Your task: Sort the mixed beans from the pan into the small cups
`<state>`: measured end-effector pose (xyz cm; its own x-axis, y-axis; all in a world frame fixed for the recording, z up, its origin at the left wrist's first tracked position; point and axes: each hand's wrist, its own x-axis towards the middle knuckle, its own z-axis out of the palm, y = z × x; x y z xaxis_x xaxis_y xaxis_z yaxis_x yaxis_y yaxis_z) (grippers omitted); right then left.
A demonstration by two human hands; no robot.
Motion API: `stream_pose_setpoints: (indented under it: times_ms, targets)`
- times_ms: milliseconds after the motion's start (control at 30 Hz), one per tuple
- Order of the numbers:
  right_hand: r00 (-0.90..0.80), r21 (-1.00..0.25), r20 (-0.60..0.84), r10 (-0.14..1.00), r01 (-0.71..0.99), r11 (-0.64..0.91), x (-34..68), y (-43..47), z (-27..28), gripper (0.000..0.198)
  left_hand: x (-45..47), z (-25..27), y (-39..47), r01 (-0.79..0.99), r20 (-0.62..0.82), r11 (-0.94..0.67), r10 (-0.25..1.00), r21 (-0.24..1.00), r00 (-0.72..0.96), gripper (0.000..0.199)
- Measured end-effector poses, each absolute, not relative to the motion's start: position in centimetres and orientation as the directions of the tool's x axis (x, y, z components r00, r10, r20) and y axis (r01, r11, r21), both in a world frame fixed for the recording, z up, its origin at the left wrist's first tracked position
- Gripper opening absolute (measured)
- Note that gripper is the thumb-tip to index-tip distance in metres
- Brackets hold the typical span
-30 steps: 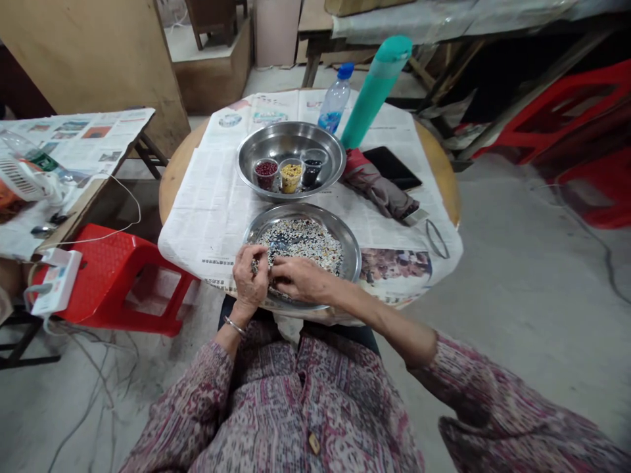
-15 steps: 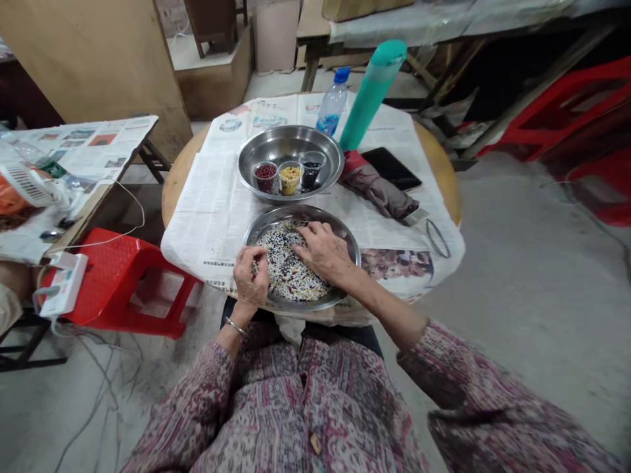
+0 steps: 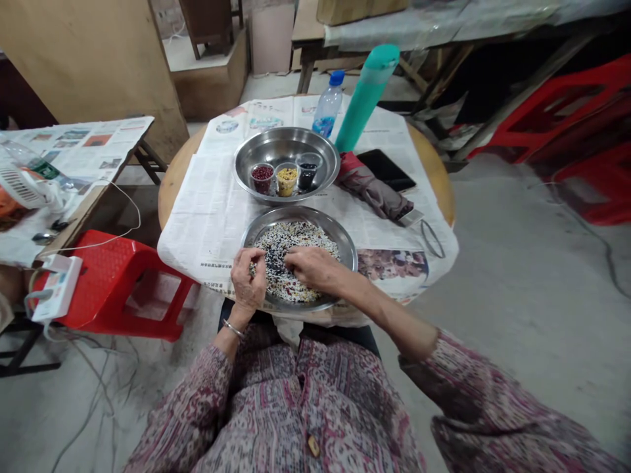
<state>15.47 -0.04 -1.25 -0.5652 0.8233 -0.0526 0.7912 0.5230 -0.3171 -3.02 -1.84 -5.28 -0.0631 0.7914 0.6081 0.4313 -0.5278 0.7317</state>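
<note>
In the middle of the frame, the right hand (image 3: 311, 268) has its fingers drawn together at the mixed grains (image 3: 300, 238); whether they pinch any is hidden. The left hand (image 3: 248, 277) curls over the left edge of the steel plate (image 3: 348, 248), contents unclear. Grains spread beneath and around the right fingertips. Just above, a steel bowl (image 3: 276, 142) holds three cups (image 3: 286, 180): dark red, yellow and black contents. Newspaper (image 3: 197, 197) covers most of the round table (image 3: 172, 177); a red stool (image 3: 101, 282) stands lower left on grey floor (image 3: 497, 276).
</note>
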Motion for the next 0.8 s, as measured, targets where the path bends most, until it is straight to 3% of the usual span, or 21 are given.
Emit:
stream_pose_setpoints:
  times_ms: [133,233,300,467,600,700,800]
  targets:
    - [-0.449,-0.208,0.003,0.893,0.874,0.440,19.0,-0.6,-0.1,0.024,-3.0,-5.3,-1.8,0.427,0.609,-0.531,0.791,0.732,-0.060,0.012]
    - [-0.413,-0.178,-0.040,0.910,0.899,0.400,20.0,-1.7,-0.5,0.059,-3.0,-5.3,-1.9,0.426,0.612,-0.534,0.789,0.730,-0.061,0.012]
    - [-0.421,-0.217,-0.062,0.905,0.891,0.399,19.8,-2.6,-1.4,0.066,-3.0,-5.3,-1.9,0.428,0.616,-0.538,0.785,0.726,-0.059,0.013]
    - [-0.462,-0.509,0.050,0.886,0.751,0.420,17.2,-2.9,-3.8,0.033,-3.0,-5.3,-1.9,0.441,0.610,-0.528,0.790,0.726,-0.058,0.012]
    - [-0.396,-0.607,0.115,0.911,0.698,0.380,14.6,-0.9,-3.7,0.025,-3.1,-5.3,-1.8,0.450,0.602,-0.517,0.796,0.728,-0.059,0.012]
    - [-0.409,-0.549,0.152,0.900,0.722,0.421,14.0,0.7,-2.5,0.027,-3.2,-5.3,-1.7,0.445,0.603,-0.517,0.795,0.731,-0.066,0.011]
    - [-0.395,-0.354,0.133,0.909,0.838,0.415,14.8,1.7,-1.4,0.026,-3.2,-5.4,-1.6,0.440,0.606,-0.521,0.792,0.731,-0.070,0.011]
